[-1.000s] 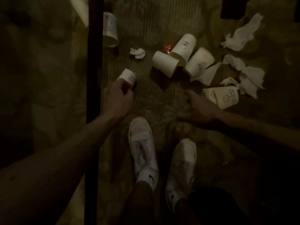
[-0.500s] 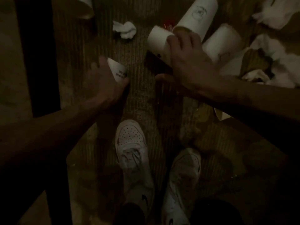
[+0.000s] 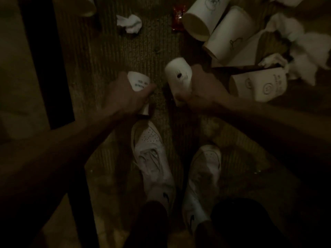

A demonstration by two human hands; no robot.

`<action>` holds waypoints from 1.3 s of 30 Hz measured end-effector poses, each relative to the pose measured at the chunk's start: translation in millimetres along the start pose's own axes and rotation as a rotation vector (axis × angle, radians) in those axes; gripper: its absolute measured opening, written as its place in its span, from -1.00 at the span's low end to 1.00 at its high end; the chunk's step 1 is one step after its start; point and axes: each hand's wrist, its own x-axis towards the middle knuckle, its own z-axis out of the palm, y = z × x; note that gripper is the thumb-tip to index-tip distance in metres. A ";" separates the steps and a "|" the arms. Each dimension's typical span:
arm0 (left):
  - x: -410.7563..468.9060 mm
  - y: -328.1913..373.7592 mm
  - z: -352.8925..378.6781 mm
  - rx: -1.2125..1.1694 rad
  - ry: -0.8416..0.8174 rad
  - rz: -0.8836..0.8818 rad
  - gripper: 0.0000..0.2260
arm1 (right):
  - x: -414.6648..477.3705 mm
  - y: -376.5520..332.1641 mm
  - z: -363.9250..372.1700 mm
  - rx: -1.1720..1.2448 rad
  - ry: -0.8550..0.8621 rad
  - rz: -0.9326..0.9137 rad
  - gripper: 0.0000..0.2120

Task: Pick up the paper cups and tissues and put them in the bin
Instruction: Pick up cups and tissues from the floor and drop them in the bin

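Now left hand (image 3: 123,98) wraps small cup (image 3: 139,83), right hand (image 3: 206,92) wraps larger cup (image 3: 179,78).

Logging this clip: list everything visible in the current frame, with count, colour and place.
held cups: two, white; left cup, right cup, one per hand.
floor cups: four, white; edge cup top left, cut off; top cup, middle cup, smiley cup on their sides, upper right.
tissues: white; crumpled tissue top centre; tissue heap far right, count unclear.
wrapper: one, red, beside the top cup.
post: one, black, left.
carpet: one, brownish, ribbed, underfoot.
shoes: two, white; left shoe, right shoe, bottom centre.
hands: two; left hand grips the left cup, right hand grips the right cup.
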 end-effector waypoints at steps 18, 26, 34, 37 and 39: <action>-343.8 142.6 -168.6 -0.671 0.095 0.157 -0.36 | -369.3 -89.9 -135.0 0.833 0.133 0.048 -0.57; -486.8 100.3 -209.7 -0.675 -0.022 0.302 -0.42 | -523.0 -104.9 -108.6 0.821 0.212 -0.103 -0.57; -597.7 -1.5 -139.2 -0.589 -0.246 0.220 -0.56 | -654.8 -42.2 32.2 0.967 0.312 0.125 -0.63; -617.6 -35.3 -94.1 -0.547 -0.356 0.115 -0.57 | -687.4 -10.2 75.4 1.047 0.342 0.287 -0.54; -624.2 -56.6 -57.7 -0.546 -0.445 0.089 -0.65 | -700.8 17.4 102.9 1.071 0.347 0.370 -0.55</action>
